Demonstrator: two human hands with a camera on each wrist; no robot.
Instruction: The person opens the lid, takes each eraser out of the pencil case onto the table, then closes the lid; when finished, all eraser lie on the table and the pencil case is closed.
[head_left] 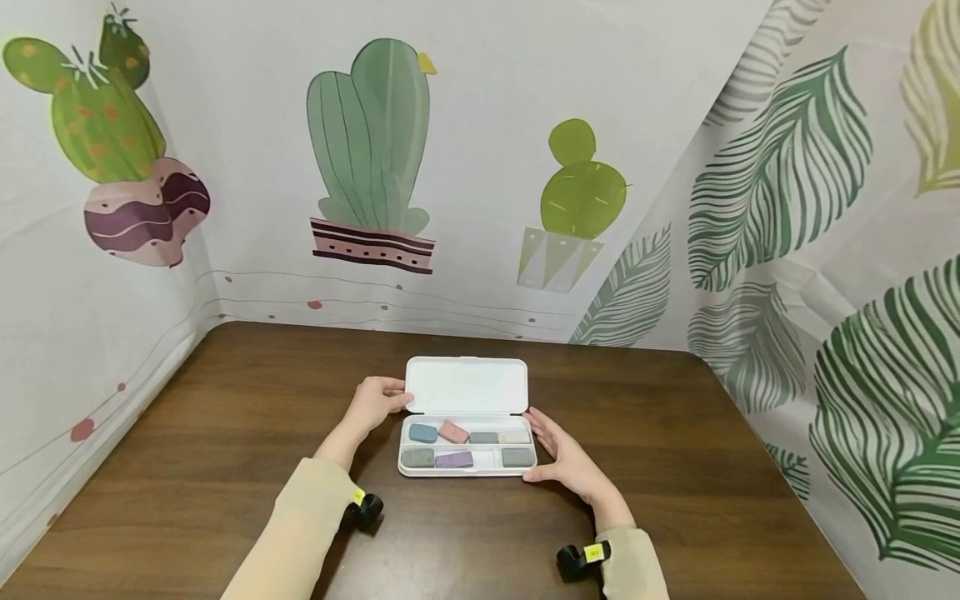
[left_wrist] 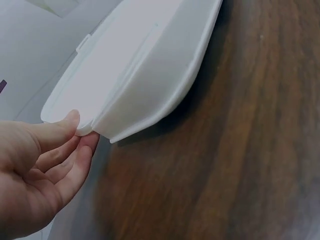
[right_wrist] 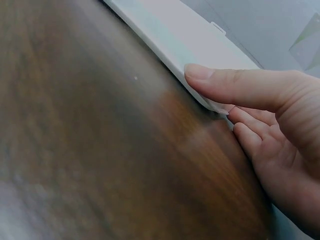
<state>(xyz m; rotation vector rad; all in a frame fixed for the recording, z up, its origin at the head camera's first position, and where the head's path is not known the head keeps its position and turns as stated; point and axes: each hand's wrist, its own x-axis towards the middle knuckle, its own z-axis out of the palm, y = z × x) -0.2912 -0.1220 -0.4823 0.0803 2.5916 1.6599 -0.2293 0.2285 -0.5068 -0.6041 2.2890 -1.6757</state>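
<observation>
A flat white plastic case (head_left: 468,472) lies on the table with its lid (head_left: 467,385) swung back. Two rows of small soft-coloured blocks sit inside, among them a blue block (head_left: 423,432), a pink block (head_left: 453,431) set askew, a purple block (head_left: 454,459) and a grey block (head_left: 516,457). At the lid's left edge, the left hand (head_left: 371,402) pinches it between thumb and fingers; the left wrist view shows the thumb on top of the lid (left_wrist: 115,55). The right hand (head_left: 566,462) holds the case's right end, thumb at the front corner, fingers along the side.
The brown wooden table (head_left: 225,467) extends around the case on all sides. Behind it hangs a white cloth backdrop (head_left: 480,167) with printed cacti and leaves. Each sleeve carries a black wrist camera, such as the left one (head_left: 367,510).
</observation>
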